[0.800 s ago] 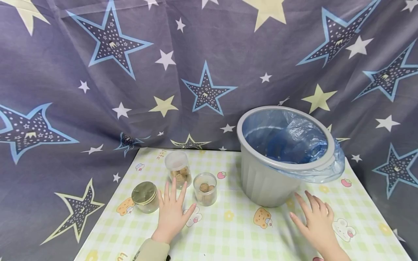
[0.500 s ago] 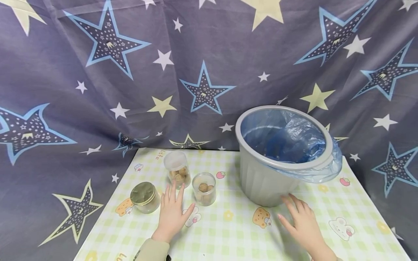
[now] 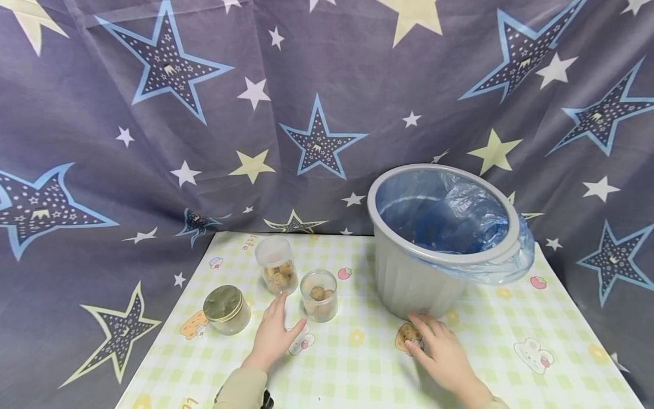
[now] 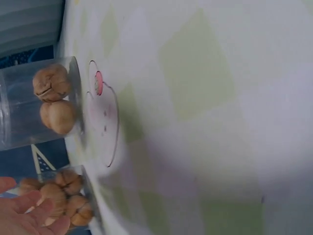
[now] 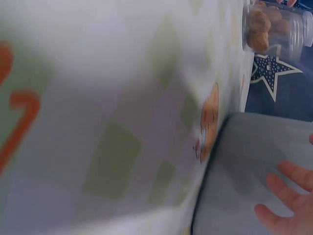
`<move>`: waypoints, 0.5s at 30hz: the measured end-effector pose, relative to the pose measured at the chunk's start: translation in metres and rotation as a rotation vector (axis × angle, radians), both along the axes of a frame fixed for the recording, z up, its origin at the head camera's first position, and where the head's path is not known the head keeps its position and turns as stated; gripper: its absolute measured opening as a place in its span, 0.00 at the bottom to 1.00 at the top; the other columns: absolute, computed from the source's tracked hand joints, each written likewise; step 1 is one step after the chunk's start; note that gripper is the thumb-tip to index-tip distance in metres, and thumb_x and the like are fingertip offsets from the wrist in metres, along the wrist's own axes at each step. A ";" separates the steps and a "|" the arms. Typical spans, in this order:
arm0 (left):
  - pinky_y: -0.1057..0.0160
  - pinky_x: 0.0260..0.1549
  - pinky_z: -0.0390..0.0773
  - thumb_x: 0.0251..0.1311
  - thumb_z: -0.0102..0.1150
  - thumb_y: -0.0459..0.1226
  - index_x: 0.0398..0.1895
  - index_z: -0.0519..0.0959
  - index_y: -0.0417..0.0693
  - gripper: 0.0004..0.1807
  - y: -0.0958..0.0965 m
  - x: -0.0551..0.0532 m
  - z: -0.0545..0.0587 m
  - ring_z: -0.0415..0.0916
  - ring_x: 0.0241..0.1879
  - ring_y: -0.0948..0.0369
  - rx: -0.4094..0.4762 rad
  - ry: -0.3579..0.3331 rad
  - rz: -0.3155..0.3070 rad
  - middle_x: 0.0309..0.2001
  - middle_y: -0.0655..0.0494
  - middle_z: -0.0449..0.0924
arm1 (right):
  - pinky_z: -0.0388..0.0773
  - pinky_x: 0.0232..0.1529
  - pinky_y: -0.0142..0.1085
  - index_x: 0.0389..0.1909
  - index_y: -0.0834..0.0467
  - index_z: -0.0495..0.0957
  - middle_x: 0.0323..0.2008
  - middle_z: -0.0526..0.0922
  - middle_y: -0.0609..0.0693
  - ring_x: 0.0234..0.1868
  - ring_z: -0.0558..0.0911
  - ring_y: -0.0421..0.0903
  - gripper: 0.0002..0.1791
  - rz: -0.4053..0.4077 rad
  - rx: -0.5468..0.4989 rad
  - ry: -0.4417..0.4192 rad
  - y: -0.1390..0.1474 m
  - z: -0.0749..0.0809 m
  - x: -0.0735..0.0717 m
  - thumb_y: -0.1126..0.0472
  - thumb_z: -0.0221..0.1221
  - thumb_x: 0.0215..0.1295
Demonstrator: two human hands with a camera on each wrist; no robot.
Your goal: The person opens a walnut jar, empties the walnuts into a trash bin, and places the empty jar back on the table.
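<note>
In the head view my left hand [image 3: 272,336] hovers just in front of two clear jars, holding nothing, its fingers close together and its thumb apart. A taller jar [image 3: 276,266] with several walnuts [image 3: 280,278] stands beyond its fingertips. To the right is a shorter clear jar [image 3: 320,296], which shows two walnuts [image 4: 56,100] in the left wrist view. A third jar [image 3: 226,311] with a gold-green lid sits to the left. My right hand [image 3: 440,353], also holding nothing, is low in front of the grey bin [image 3: 411,292], fingers loosely bent and pointing left.
The bin has a blue plastic bag [image 3: 503,272] lining it and hanging over its right rim. A checked tablecloth [image 3: 368,369] with printed animals and strawberries covers the table. Behind it hangs a dark curtain [image 3: 225,136] with stars.
My right hand has moved left across the front of the bin. My left hand's fingers have come together, and the hand has turned slightly. The jars and bin stay in place.
</note>
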State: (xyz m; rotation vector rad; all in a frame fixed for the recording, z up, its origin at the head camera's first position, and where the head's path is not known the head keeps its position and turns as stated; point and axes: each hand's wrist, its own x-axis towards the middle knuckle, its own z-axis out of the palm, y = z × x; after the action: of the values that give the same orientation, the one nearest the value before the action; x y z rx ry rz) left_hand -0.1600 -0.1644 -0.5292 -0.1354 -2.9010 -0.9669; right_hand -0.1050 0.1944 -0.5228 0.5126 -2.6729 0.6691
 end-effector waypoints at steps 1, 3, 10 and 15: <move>0.37 0.60 0.64 0.58 0.61 0.50 0.71 0.53 0.36 0.45 0.000 -0.002 -0.002 0.56 0.67 0.37 0.021 -0.016 0.011 0.69 0.33 0.56 | 0.76 0.46 0.59 0.60 0.59 0.71 0.54 0.77 0.57 0.52 0.76 0.59 0.26 0.004 -0.006 -0.004 -0.002 -0.002 -0.001 0.54 0.60 0.62; 0.38 0.60 0.65 0.57 0.62 0.50 0.71 0.54 0.37 0.45 0.001 -0.004 -0.006 0.57 0.66 0.37 0.062 -0.034 0.031 0.69 0.34 0.56 | 0.76 0.45 0.59 0.60 0.59 0.72 0.53 0.77 0.56 0.51 0.77 0.58 0.26 0.010 -0.016 -0.016 -0.006 -0.005 -0.002 0.53 0.60 0.62; 0.40 0.60 0.66 0.53 0.66 0.49 0.70 0.55 0.37 0.47 0.005 -0.013 -0.017 0.62 0.63 0.38 0.170 -0.055 0.040 0.68 0.34 0.59 | 0.76 0.46 0.60 0.58 0.61 0.73 0.53 0.78 0.58 0.53 0.77 0.61 0.25 0.029 -0.025 -0.068 -0.018 -0.009 -0.005 0.52 0.57 0.64; 0.39 0.60 0.66 0.52 0.66 0.51 0.71 0.53 0.37 0.50 0.010 -0.020 -0.023 0.62 0.64 0.38 0.226 -0.083 0.036 0.68 0.34 0.58 | 0.77 0.47 0.59 0.58 0.62 0.73 0.53 0.77 0.58 0.54 0.76 0.60 0.25 0.044 -0.035 -0.112 -0.026 -0.010 -0.008 0.51 0.57 0.65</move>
State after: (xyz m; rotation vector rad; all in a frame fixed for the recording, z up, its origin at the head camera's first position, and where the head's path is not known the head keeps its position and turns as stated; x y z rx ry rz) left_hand -0.1795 -0.1549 -0.5521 -0.0282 -2.8284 -1.3130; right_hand -0.1127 0.1680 -0.5331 0.5403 -2.7554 0.7777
